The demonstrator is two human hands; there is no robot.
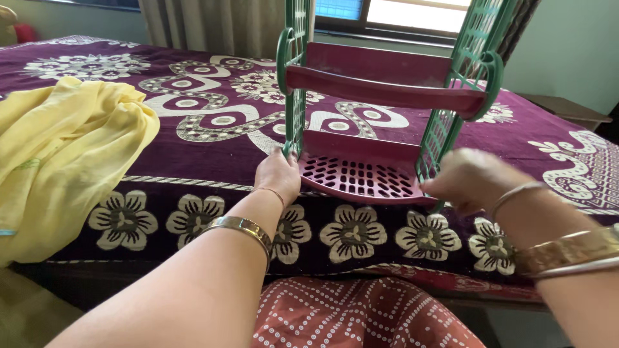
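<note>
A plastic rack (380,90) with maroon shelves and green lattice side panels stands on the bed near its front edge. My left hand (277,175) grips the bottom of the left green panel (294,77), beside the slotted lower shelf (358,175). My right hand (467,179), blurred, is closed at the foot of the right green panel (451,109), touching the shelf's right corner. Both wrists wear gold bangles.
The bed is covered by a maroon spread (213,122) with white floral patterns. A yellow cloth (58,154) lies crumpled at the left. Curtains (213,22) and a window (400,11) are behind the rack. My lap in red dotted fabric (361,316) is below.
</note>
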